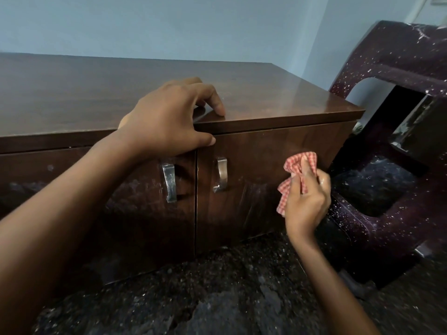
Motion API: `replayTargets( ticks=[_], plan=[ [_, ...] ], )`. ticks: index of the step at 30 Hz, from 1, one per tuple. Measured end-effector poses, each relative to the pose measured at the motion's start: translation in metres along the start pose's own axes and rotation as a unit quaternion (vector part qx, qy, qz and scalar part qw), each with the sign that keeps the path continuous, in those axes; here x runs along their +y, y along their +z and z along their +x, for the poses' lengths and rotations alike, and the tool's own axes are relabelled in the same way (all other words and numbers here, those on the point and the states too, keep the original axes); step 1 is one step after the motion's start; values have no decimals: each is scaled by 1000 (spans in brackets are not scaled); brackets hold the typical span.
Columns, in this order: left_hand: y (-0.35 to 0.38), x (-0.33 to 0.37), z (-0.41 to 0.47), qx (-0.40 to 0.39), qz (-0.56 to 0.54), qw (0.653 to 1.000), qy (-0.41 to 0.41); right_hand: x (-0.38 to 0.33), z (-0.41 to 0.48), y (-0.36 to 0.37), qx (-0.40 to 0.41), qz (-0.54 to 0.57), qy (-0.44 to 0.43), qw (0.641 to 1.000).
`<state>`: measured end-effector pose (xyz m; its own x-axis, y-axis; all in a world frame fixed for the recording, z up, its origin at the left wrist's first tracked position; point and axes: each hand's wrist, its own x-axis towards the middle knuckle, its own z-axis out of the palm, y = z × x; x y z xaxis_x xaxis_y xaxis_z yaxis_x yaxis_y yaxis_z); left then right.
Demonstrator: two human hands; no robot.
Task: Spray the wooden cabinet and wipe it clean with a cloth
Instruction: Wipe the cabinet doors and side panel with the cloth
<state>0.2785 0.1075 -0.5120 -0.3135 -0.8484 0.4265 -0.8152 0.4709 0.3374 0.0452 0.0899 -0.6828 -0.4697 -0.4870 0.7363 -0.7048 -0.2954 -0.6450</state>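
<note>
Cabinet (242, 97) of dark wood filled most of the view, low against a blue wall, its two doors closed and its top bare. Beside its right end stood a dark purple plastic chair (391, 97), speckled white, near enough that little room was left at that corner. The right door (254, 165) showed pale smears and streaks across its lower half, and the left door (135, 213) looked dusty too, so wiping seemed only partly done. No spray bottle was visible.

The left hand (167, 122) was draped over the front edge of the top, above the gap between the doors, fingers on the top surface and thumb on the face below; it held nothing and probably served to brace the person, crouched low before the doors. The right hand (307, 197) was closed round a bunched red-and-white checked cloth (300, 163), which stuck out above the fingers and was pressed to, or just off, the right door's outer part, likely so the wad could rub the surface. Two curved metal handles (221, 175) sat either side of the gap, untouched.
</note>
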Motion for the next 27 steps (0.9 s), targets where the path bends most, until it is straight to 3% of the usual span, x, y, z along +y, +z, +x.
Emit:
replayTargets(
  ticks=[3,6,9,13,16,19,21,27],
  plan=[
    [0,0,0,3,6,1000,1,-20,-14,5,-25,19,-61,998],
    [-1,1,-1,6,9,1000,1,-3,-41,3,-88,-31,-129,987],
    [0,1,-1,4,8,1000,1,33,-47,2,-90,-45,-46,994],
    [0,2,-1,2,8,1000,2,47,-17,7,-5,-11,130,991],
    [0,3,-1,1,7,1000,-1,20,-11,12,28,21,97,995],
    [-1,4,-2,3,8,1000,-4,7,-45,13,-39,35,-10,999],
    [-1,4,-2,3,7,1000,-4,21,-69,13,-88,19,-24,996],
    [0,5,-2,4,1,1000,-5,61,-71,13,-73,1,134,988]
  ],
)
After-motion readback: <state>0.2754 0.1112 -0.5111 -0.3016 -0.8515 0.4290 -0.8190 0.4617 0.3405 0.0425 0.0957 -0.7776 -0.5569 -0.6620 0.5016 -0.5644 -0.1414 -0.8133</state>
